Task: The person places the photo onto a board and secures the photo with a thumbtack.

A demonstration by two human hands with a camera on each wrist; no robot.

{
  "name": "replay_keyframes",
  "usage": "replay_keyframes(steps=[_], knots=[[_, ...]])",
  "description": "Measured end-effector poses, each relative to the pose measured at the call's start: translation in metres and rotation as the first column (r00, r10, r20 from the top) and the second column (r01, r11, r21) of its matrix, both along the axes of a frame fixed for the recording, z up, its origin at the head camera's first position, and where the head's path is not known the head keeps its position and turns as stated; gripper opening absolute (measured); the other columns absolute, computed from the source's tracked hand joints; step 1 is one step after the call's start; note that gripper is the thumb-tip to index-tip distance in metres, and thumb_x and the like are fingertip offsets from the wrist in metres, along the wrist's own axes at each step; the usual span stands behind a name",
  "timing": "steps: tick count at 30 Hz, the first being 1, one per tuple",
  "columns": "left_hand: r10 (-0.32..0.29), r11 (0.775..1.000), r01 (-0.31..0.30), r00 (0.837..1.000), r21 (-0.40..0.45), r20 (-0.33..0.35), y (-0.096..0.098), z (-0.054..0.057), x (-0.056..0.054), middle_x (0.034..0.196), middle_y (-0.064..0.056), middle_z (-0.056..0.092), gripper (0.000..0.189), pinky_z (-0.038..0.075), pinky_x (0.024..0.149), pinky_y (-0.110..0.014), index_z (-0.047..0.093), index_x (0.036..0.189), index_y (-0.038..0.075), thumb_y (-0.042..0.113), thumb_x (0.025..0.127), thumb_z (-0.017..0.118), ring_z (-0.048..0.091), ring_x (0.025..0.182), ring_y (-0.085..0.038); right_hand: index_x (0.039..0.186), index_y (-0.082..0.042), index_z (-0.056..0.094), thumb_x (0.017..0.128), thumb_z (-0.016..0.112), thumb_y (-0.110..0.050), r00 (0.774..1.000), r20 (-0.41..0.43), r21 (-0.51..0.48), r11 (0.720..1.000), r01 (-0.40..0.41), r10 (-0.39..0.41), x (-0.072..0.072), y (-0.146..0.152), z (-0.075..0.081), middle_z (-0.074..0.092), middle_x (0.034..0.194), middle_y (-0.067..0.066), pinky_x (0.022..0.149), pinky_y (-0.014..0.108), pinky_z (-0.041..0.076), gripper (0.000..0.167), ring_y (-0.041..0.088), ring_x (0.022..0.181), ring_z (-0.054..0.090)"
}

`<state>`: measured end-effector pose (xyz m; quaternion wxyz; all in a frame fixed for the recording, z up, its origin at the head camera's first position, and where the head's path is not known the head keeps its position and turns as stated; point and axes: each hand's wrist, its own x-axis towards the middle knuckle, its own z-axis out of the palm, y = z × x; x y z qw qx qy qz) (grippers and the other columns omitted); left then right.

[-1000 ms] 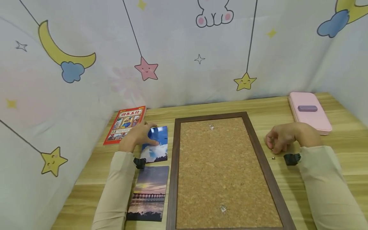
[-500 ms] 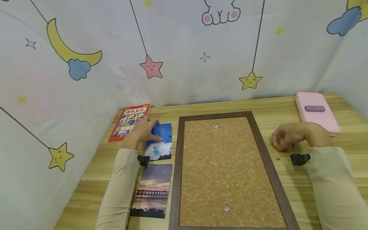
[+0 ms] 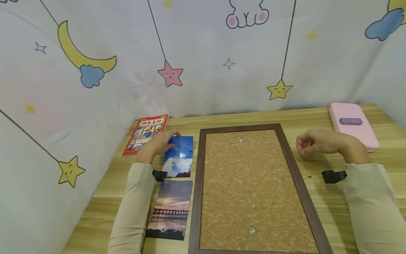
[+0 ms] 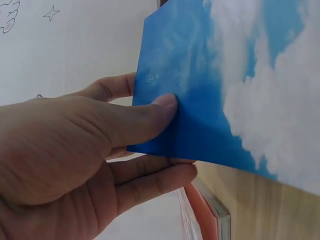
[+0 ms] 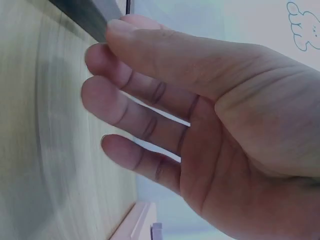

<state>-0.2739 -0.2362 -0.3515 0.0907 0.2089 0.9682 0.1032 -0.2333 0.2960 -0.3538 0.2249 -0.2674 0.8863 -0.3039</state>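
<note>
My left hand (image 3: 159, 145) pinches the top left corner of a glossy photo of blue sky and clouds (image 3: 181, 157). In the left wrist view its thumb lies on the photo's face and fingers are behind. My right hand (image 3: 320, 141) is above the table, right of the framed cork board (image 3: 253, 190), with thumb and index fingertips together. The other fingers of the right hand (image 5: 200, 110) are loosely bent. Whatever is between the fingertips is hidden, seemingly a thumbtack. A small shiny metal thumbtack (image 3: 309, 176) lies on the table below this hand.
A photo of a pier at sunset (image 3: 171, 211) lies below the sky photo. Behind the left hand is a red book (image 3: 149, 128). A pink case (image 3: 355, 128) stands at the back right. Small clear bits (image 3: 252, 230) sit on the cork.
My right hand has risen off the table; a small speck earlier at its fingertips is no longer seen there. My left thumb has shifted toward the photo's top left corner. The head view has panned left.
</note>
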Motion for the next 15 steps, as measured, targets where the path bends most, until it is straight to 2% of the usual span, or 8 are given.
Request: replay_keyframes(steps=[6,10,15], knots=[[-0.027,0.999,0.029,0.997,0.042,-0.068,-0.003,0.000,0.001,0.127,-0.023,0.062,0.034,0.046,0.098,-0.053,0.058,0.132,0.007,0.000,0.099,0.060,0.060,0.115,-0.037,0.091,-0.007,0.063,0.093,0.067,-0.002,0.998,-0.054,-0.023,0.999,0.037,-0.038,-0.001,-0.005,0.002,0.060,0.080,0.002,0.062,0.027,0.045,0.007,0.010,0.071,0.054],[-0.064,0.991,0.069,0.997,0.117,-0.043,-0.008,0.004,0.001,0.131,-0.022,0.061,0.034,0.046,0.099,-0.053,0.058,0.134,0.007,-0.001,0.101,0.055,0.059,0.118,-0.036,0.095,-0.005,0.063,0.095,0.066,-0.001,0.995,-0.086,-0.077,0.996,0.036,-0.042,-0.002,-0.011,0.003,0.062,0.086,0.005,0.066,0.030,0.050,0.004,0.012,0.074,0.058],[-0.106,0.975,0.103,0.994,0.196,0.006,-0.008,0.018,0.001,0.133,-0.020,0.059,0.035,0.048,0.095,-0.050,0.056,0.137,0.008,0.000,0.102,0.053,0.060,0.114,-0.033,0.099,-0.003,0.064,0.098,0.064,-0.005,0.992,-0.119,-0.097,0.995,0.040,-0.052,-0.007,-0.021,0.008,0.064,0.088,0.006,0.065,0.032,0.051,0.002,0.017,0.074,0.062]])
